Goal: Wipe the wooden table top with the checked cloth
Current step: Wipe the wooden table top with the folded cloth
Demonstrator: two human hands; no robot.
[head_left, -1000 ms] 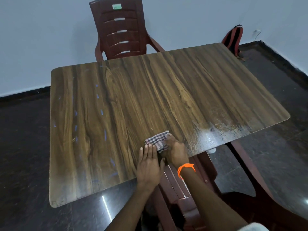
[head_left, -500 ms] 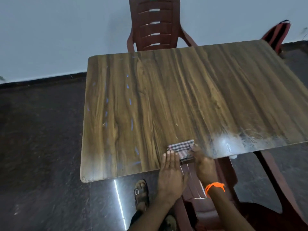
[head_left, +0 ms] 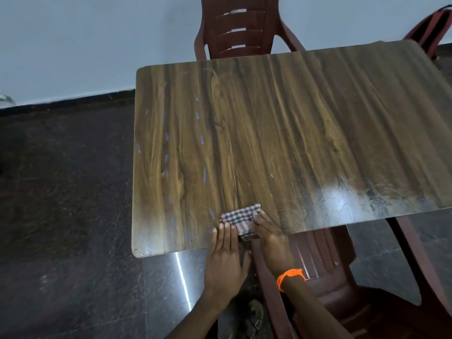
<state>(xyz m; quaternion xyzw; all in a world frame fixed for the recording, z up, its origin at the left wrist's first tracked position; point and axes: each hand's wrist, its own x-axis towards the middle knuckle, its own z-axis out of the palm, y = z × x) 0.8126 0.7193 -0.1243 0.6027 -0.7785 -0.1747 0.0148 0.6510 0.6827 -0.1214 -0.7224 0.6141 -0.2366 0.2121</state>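
While the cloth sits at the edge: the folded checked cloth (head_left: 241,222) lies on the wooden counter (head_left: 293,143) at its near edge, one end overhanging slightly toward the person.
Left hand: the left hand (head_left: 226,260) lies flat, fingers straight and together, their tips on the counter edge just beside the cloth's left side; it holds nothing.
Right hand: the right hand (head_left: 272,238), with an orange wristband (head_left: 291,277), rests over the cloth's right side, fingertips pressing it down; whether the thumb is tucked under the overhang I cannot tell.
Step in hand: judged as starting a wiping stroke from the near edge.
How to do it well: keep the cloth folded flat under the palm, press evenly, and push away along the grain in long overlapping lanes.
Areas needing attention: blue marks (head_left: 203,140) dot the left half; a smeared, glare-lit patch (head_left: 362,201) lies to the right.
Risk: the overhang could slip off if pressure drops.
Surroundings: a maroon plastic chair (head_left: 237,28) stands at the far side.
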